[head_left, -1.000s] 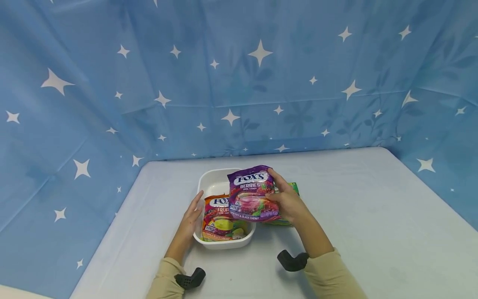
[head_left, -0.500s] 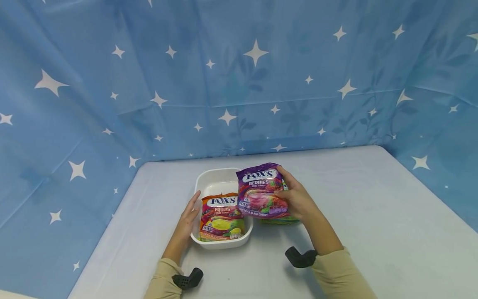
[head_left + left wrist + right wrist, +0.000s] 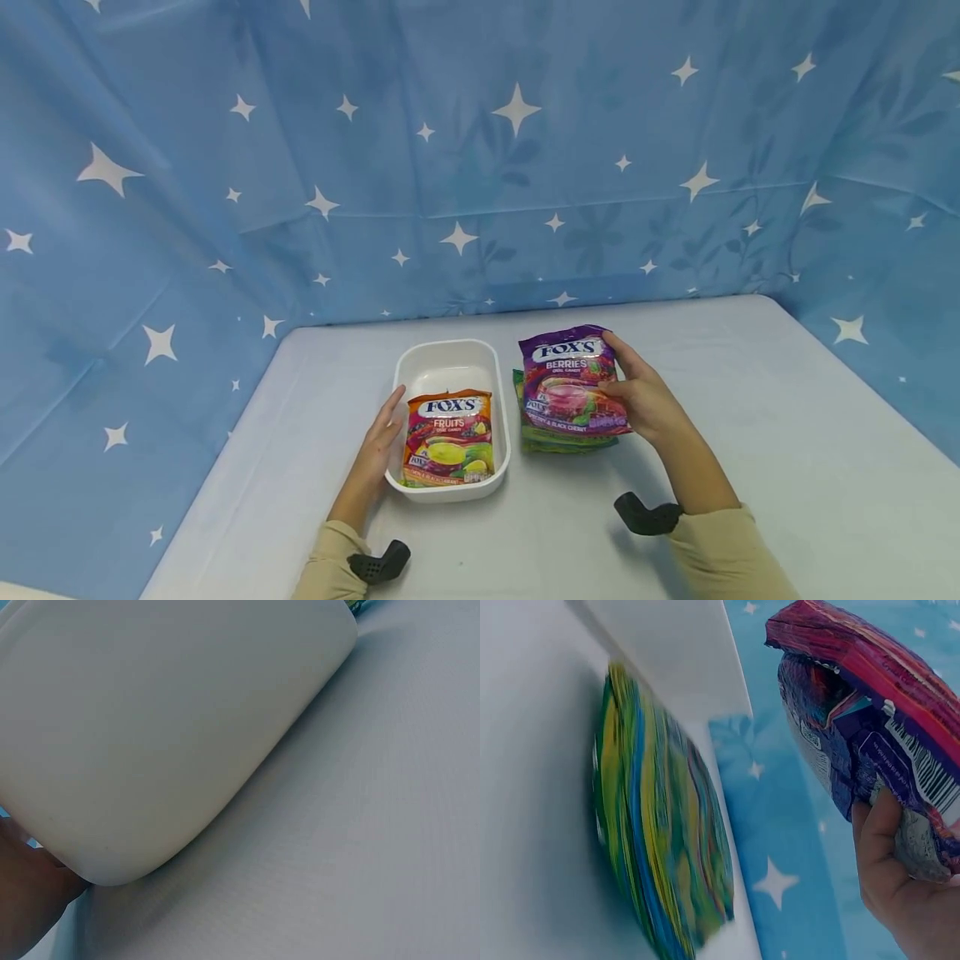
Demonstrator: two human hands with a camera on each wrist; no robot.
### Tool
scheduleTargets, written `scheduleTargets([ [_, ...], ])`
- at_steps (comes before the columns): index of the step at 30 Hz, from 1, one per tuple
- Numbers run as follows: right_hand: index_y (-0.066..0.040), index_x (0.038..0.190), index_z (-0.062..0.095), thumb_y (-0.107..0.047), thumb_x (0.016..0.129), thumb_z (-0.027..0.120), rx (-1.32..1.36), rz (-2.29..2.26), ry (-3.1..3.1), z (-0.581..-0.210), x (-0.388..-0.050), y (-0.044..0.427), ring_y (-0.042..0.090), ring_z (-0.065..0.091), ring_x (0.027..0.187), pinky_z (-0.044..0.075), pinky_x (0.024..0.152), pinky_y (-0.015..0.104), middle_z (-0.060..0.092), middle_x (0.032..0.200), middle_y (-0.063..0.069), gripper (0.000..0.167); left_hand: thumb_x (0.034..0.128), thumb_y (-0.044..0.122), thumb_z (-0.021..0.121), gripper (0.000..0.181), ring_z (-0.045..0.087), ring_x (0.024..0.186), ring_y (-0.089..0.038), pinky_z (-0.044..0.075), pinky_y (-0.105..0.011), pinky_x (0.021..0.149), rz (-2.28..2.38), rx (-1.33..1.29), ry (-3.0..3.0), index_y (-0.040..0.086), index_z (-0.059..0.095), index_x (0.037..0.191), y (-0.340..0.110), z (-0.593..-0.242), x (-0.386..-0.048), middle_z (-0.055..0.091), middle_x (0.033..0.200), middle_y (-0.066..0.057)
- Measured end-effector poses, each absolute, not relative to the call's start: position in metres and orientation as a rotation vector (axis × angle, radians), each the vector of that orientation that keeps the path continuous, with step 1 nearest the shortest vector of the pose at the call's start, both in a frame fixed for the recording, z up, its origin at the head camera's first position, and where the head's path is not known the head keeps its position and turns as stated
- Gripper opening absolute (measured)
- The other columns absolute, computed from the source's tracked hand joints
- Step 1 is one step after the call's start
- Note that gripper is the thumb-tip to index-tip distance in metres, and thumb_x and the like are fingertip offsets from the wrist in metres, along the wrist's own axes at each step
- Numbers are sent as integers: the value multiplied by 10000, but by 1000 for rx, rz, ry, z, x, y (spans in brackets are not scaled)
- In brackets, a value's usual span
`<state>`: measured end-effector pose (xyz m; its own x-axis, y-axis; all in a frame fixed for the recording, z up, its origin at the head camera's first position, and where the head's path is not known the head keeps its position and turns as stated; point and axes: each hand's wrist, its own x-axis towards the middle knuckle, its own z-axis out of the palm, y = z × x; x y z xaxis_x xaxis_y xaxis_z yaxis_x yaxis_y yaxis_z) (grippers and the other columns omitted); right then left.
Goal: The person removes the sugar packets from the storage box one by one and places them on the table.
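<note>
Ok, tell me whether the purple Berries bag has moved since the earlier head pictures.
Yes, rightward: in the head view, the purple Berries bag overlapped the white tub before and now shows wholly right of it.

The purple bag [image 3: 566, 387] looks like glossy plastic, the tray [image 3: 450, 494] smooth plastic (faintly shiny), the tablecloth [image 3: 750, 417] matt.

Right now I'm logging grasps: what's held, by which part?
Right hand holds the Fox's Berries candy bag by its right side; left hand touches white tub.

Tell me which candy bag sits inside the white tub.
The orange-topped Fruits bag. The right hand holds the purple Berries bag; the green bag lies on the table.
</note>
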<state>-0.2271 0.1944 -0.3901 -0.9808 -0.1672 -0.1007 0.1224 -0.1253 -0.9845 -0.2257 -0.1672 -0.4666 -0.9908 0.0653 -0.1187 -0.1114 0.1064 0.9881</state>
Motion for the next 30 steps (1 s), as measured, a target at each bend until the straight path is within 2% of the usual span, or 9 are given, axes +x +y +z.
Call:
scheduleTargets([
  [3, -250, 1477, 49, 86, 879, 392, -58, -2212, 1968, -391, -225, 212, 375, -63, 1394, 492, 827, 176, -214, 1517, 17, 767, 984, 242, 334, 464, -4, 1418, -319, 2, -635, 1076, 2012, -51, 2238, 304, 258, 1437, -166, -467, -225, 90, 1549, -38],
  [4, -251, 1476, 43, 86, 879, 392, -60, -2208, 1980, -391, -225, 218, 374, -82, 1392, 490, 813, 159, -222, 1514, 19, 769, 984, 241, 334, 464, -4, 1418, -319, 1, -636, 1075, 2009, -56, 2241, 306, 259, 1437, -166, -467, -225, 93, 1549, -38],
  [13, -305, 1465, 5, 50, 906, 391, -5, -2175, 2017, -391, -225, 253, 428, -22, 1367, 510, 766, 184, -268, 1493, -13, 767, 985, 246, 329, 460, -8, 1419, -317, -5, -638, 1073, 1991, -72, 2265, 322, 262, 1433, -167, -465, -224, 91, 1549, -23],
  [16, -327, 1461, 4, 37, 910, 399, 16, -2143, 2046, -390, -227, 259, 422, 42, 1356, 516, 774, 194, -266, 1494, -23, 769, 983, 243, 330, 461, -12, 1418, -318, -7, -641, 1071, 1989, -74, 2269, 326, 262, 1432, -167, -465, -224, 87, 1550, -23],
  [21, -345, 1457, 10, 17, 913, 418, 30, -2111, 2067, -387, -229, 272, 302, 278, 1233, 524, 790, 210, -268, 1498, -8, 771, 983, 227, 327, 464, -15, 1418, -321, -12, -640, 1072, 1998, -71, 2268, 312, 262, 1435, -167, -466, -225, 84, 1550, -31],
  [23, -342, 1458, 9, 17, 912, 421, 33, -2108, 2071, -387, -228, 277, 259, 300, 1196, 523, 784, 206, -274, 1494, -10, 773, 984, 228, 327, 465, -16, 1417, -321, -10, -638, 1073, 1997, -68, 2266, 309, 260, 1436, -167, -466, -225, 81, 1550, -32],
  [25, -345, 1457, 15, 11, 911, 436, 45, -2111, 2068, -388, -228, 281, 263, 280, 1204, 519, 780, 194, -276, 1491, -22, 777, 983, 229, 328, 466, -16, 1417, -322, -10, -636, 1074, 1997, -70, 2262, 307, 258, 1437, -167, -467, -225, 80, 1550, -32],
  [30, -360, 1452, 20, -8, 909, 460, 69, -2097, 2086, -391, -227, 290, 385, 138, 1286, 508, 775, 179, -284, 1483, -38, 783, 982, 214, 323, 471, -24, 1415, -331, -14, -647, 1066, 1998, -62, 2261, 302, 252, 1440, -167, -467, -225, 72, 1550, -41],
])
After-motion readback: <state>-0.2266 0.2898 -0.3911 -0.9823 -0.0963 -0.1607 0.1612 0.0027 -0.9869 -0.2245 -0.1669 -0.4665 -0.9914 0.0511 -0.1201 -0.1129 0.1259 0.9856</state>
